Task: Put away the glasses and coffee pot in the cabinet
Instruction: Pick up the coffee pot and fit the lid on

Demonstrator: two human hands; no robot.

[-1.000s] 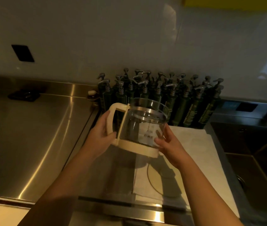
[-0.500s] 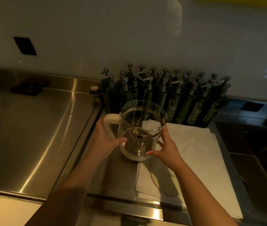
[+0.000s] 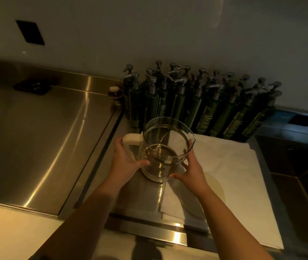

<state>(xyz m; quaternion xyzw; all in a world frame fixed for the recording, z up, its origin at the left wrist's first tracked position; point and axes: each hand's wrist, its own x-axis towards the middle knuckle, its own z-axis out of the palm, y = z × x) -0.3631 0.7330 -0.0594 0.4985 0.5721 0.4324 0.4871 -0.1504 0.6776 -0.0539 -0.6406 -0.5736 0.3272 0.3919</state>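
Observation:
A clear glass coffee pot (image 3: 165, 145) with a cream handle and cream base ring stands upright in the middle of the head view, its spout to the right. My left hand (image 3: 126, 160) wraps the cream handle and the pot's left side. My right hand (image 3: 190, 168) cups the right side near the base. The pot is at the left edge of a white towel (image 3: 230, 177) on the steel counter; whether it rests there or hovers just above is unclear. No drinking glasses and no cabinet are in view.
Several dark green pump bottles (image 3: 196, 98) stand in rows against the wall behind the pot. A steel lid or drainboard (image 3: 36, 139) lies to the left, a dark sink (image 3: 299, 171) to the right. A small knob (image 3: 114, 91) sits by the bottles.
The pot was tilted and held higher a second ago; now it is upright and lower, near the towel's left edge. Both hands stayed on it.

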